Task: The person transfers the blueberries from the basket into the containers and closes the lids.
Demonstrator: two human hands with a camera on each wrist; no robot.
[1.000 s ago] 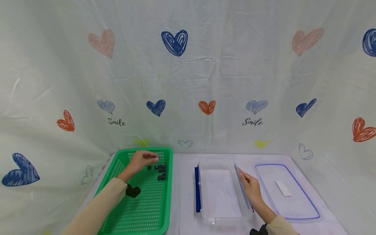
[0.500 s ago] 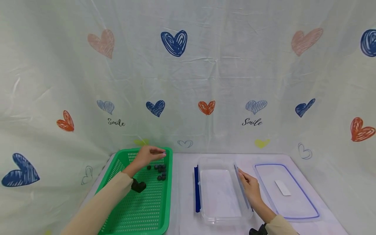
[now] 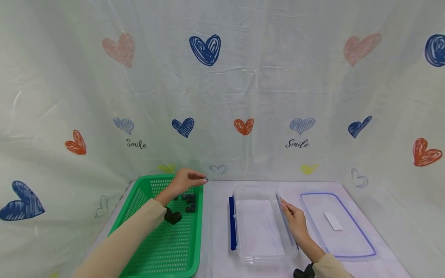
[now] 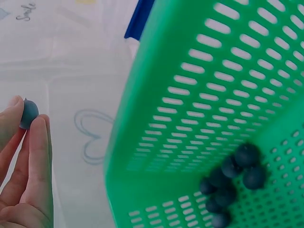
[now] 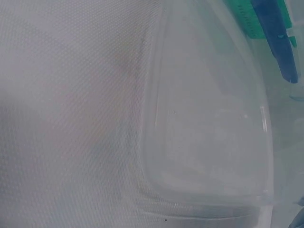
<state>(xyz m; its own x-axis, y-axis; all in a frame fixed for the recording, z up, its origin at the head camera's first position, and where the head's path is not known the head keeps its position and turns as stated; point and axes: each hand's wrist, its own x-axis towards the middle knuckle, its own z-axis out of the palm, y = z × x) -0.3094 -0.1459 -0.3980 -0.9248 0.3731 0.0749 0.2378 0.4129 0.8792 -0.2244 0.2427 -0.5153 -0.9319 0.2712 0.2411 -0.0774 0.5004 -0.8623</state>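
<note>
left hand (image 3: pixel 187 180) narrowly pinches a berry (image 4: pixel 29 114), basket (image 3: pixel 197 231) just beside it; right hand (image 3: pixel 297 222) grips the box (image 3: pixel 265 260), finger gap hidden.

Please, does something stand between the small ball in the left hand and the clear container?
Nothing visible blocks the ball. Only the blue flap sticks out beside the container, on the side facing the basket; the lid lies apart.

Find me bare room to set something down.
Bare: the table strip between the green basket and blue latch; the clear container's floor. Crowded: the basket's far-right area, with dark round items; between container and lid, at the right hand.
</note>
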